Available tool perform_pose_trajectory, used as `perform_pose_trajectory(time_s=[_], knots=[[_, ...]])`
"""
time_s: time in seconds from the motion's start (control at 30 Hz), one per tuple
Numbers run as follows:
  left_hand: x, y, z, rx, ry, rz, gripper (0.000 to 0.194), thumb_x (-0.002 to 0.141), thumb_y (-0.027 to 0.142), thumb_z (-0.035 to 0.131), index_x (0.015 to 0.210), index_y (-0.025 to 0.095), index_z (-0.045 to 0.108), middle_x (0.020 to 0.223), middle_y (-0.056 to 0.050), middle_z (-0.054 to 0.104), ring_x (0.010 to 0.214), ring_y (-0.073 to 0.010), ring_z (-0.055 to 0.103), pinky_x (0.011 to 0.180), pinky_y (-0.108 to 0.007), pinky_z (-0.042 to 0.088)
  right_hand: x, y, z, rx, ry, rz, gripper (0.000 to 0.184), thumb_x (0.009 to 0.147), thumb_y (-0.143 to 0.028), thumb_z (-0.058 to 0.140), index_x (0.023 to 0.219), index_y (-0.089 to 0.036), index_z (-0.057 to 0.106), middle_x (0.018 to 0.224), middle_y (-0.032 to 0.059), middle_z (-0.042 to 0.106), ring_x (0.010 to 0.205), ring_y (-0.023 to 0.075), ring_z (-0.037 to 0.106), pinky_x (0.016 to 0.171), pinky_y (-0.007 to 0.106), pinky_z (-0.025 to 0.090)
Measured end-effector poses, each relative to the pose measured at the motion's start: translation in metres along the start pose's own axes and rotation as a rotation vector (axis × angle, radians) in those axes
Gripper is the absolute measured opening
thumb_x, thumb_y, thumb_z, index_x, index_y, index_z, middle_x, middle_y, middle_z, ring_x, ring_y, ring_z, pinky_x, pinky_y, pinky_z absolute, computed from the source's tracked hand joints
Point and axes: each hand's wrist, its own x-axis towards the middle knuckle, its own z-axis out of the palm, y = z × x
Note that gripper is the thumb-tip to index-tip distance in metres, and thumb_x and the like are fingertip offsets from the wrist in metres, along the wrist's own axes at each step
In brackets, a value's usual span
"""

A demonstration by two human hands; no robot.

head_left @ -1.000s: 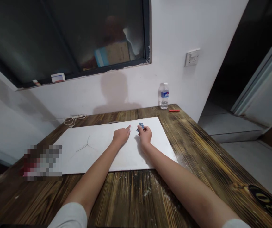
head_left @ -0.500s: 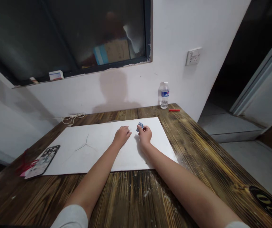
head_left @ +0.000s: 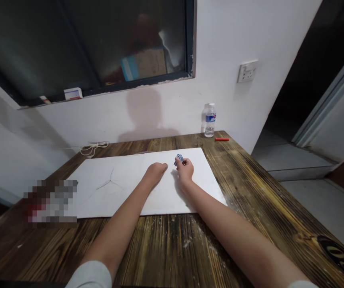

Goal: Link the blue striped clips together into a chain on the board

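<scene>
The 1 camera sits on the person's head, facing forward and down across the wooden table (head_left: 160, 252). Forearms run in from the near side; the left hand (head_left: 156, 173) and right hand (head_left: 186, 170) are mid-range, nearer than the wall (head_left: 226, 48), far-left window (head_left: 115, 32) and far-right doorway (head_left: 304, 80).

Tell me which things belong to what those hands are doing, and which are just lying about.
Likely in use:
Blue-patterned piece, pinched in the right hand
White board, underneath

Apparently just lying about:
Bottle
Red stick
White cord
Small white box
</scene>
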Motion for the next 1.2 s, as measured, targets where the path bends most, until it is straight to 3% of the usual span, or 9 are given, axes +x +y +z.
perform_pose_trajectory(time_s=[0.1, 0.2, 0.47, 0.87, 1.0, 1.2], knots=[[-0.002, 0.000, -0.002, 0.126, -0.020, 0.098, 0.024, 0.090, 0.022, 0.046, 0.098, 0.021, 0.068, 0.086, -0.008, 0.068, 0.083, -0.0213, 0.061, 0.077, -0.030, 0.042, 0.001, 0.001, 0.001, 0.018, -0.005, 0.020, 0.031, 0.068, -0.049, 0.067, 0.070, -0.022, 0.050, 0.060, -0.0040, 0.055, 0.048, 0.0122, 0.049, 0.049, 0.026, 0.040], [-0.004, 0.000, -0.002, 0.137, 0.039, 0.108, 0.025, 0.089, 0.018, 0.046, 0.103, 0.020, 0.067, 0.091, -0.008, 0.067, 0.085, -0.0214, 0.061, 0.078, -0.031, 0.044, 0.001, 0.002, 0.001, 0.038, -0.025, 0.013, 0.033, 0.066, -0.049, 0.069, 0.068, -0.022, 0.050, 0.061, -0.0040, 0.056, 0.047, 0.0115, 0.050, 0.049, 0.026, 0.040], [-0.002, -0.003, 0.002, 0.012, 0.194, 0.002, 0.032, 0.082, 0.006, 0.046, 0.104, 0.017, 0.066, 0.100, -0.008, 0.068, 0.095, -0.0206, 0.061, 0.087, -0.031, 0.045, -0.001, 0.001, 0.003, 0.083, -0.069, 0.024, 0.037, 0.058, -0.047, 0.075, 0.066, -0.020, 0.051, 0.059, -0.0052, 0.053, 0.046, 0.0107, 0.050, 0.047, 0.024, 0.040], [-0.002, -0.011, 0.006, 0.052, 0.164, -0.147, 0.024, 0.085, 0.013, 0.046, 0.091, 0.019, 0.069, 0.093, -0.008, 0.065, 0.088, -0.0203, 0.060, 0.079, -0.030, 0.044, 0.000, 0.003, 0.003, 0.105, -0.083, 0.026, 0.033, 0.059, -0.044, 0.075, 0.065, -0.020, 0.053, 0.055, -0.0052, 0.051, 0.049, 0.0119, 0.050, 0.048, 0.025, 0.042], [0.000, -0.014, 0.007, -0.106, 0.203, -0.106, 0.017, 0.082, 0.017, 0.052, 0.083, 0.019, 0.068, 0.087, -0.006, 0.067, 0.082, -0.0186, 0.059, 0.075, -0.029, 0.044, 0.000, 0.004, 0.004, 0.116, -0.092, 0.034, 0.030, 0.059, -0.043, 0.074, 0.069, -0.019, 0.058, 0.059, -0.0036, 0.055, 0.051, 0.0126, 0.054, 0.051, 0.026, 0.044], [0.002, -0.008, 0.007, -0.725, 0.204, -0.142, 0.018, 0.073, 0.032, 0.067, 0.083, 0.017, 0.068, 0.079, -0.003, 0.069, 0.070, -0.0156, 0.060, 0.067, -0.027, 0.046, -0.001, 0.000, 0.003, 0.141, -0.131, 0.056, 0.026, 0.059, -0.039, 0.075, 0.067, -0.018, 0.060, 0.060, -0.0026, 0.056, 0.055, 0.0147, 0.059, 0.053, 0.026, 0.045]])
